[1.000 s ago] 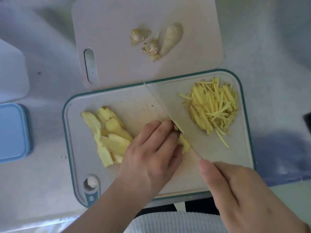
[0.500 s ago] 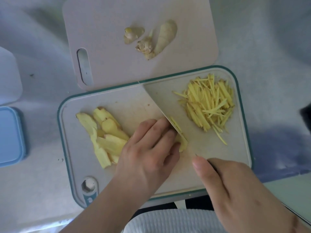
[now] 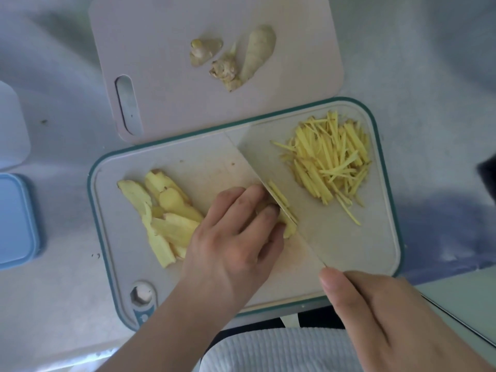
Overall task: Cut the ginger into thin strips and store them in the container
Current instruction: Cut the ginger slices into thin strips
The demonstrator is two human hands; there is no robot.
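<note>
Under the curled fingertips (image 3: 269,210) of the left hand (image 3: 230,245), pressed down on a small stack of ginger slices (image 3: 288,228), right against the flat of the knife blade (image 3: 308,200). Long axis of the blade diagonal, from far left to near right, with fresh strips (image 3: 279,194) lying on its face just beyond the knuckles. Right hand (image 3: 389,315) wrapped round the hidden handle, thumb along the blade's heel. Further left, well within reach, uncut slices (image 3: 161,210) piled on the teal-rimmed board (image 3: 92,210); to the right, the finished strip pile (image 3: 332,162). Beyond, trimmings (image 3: 241,60) on a pink board (image 3: 166,76). Far left, blue container (image 3: 16,221), nothing between but open counter.
</note>
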